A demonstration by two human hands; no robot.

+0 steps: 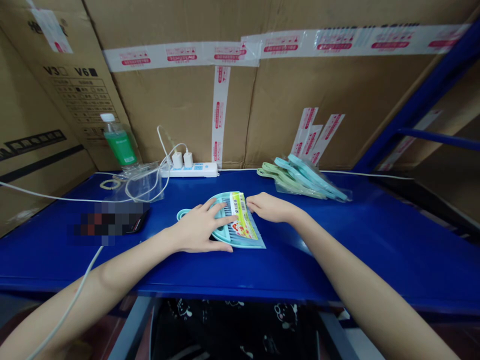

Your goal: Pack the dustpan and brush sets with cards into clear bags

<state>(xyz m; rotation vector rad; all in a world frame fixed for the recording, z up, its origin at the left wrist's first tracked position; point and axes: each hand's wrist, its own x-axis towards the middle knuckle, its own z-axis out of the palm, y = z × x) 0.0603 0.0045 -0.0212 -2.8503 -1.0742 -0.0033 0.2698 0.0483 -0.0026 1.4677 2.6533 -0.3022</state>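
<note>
One light-blue dustpan-and-brush set [224, 233] lies flat on the blue counter [337, 250], the left hand [204, 225] spread open on top, the right hand [268, 206] curled at its upper right edge, though I cannot tell whether those fingertips grip anything. Brush and pan look nested and the yellow label [243, 221] is on, so I'd judge this set mostly together but not let go, with the light-blue and green pieces [296, 179] at the back right untouched. A white cable [80, 290] crossing the left forearm could snag; the bottle [123, 149] and power strip [205, 170] stand well apart.
</note>
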